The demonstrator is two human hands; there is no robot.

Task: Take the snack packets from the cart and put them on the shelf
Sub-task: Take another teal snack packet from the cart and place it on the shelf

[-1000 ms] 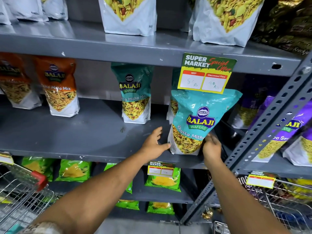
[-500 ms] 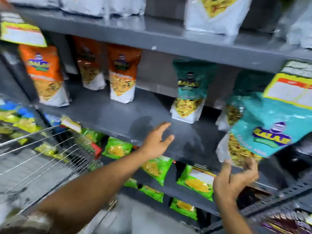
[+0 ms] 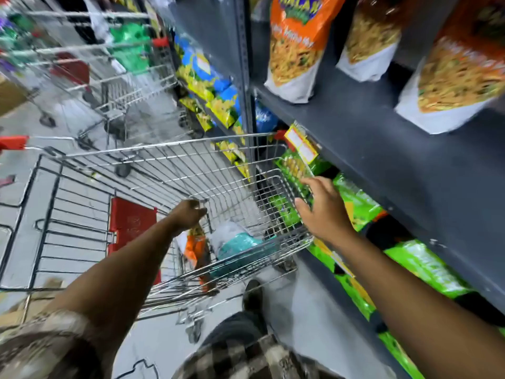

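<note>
Grey shelving (image 3: 382, 149) rises right of both hands, carrying orange packets (image 3: 295, 47) above and green packets (image 3: 358, 201) beside the right hand. Below the hands stands the wire cart (image 3: 175, 170), holding a teal snack packet (image 3: 240, 246) and an orange one (image 3: 194, 248). The left hand (image 3: 188, 216) curls, empty as far as the blur shows, at the cart's inner wire edge above the packets; the right hand (image 3: 322, 212) is spread, empty, over the cart's far rim.

Motion blur smears the whole view, so we cannot read the print on the orange packets (image 3: 296, 47) on the shelf (image 3: 382, 149); the rightmost one is cut off by the frame's edge. The left hand (image 3: 188, 214) reaches down into the cart (image 3: 169, 165), its fingers curled out of sight. The orange packet (image 3: 195, 248) and teal packet (image 3: 240, 247) lie half behind wire, their labels illegible.
</note>
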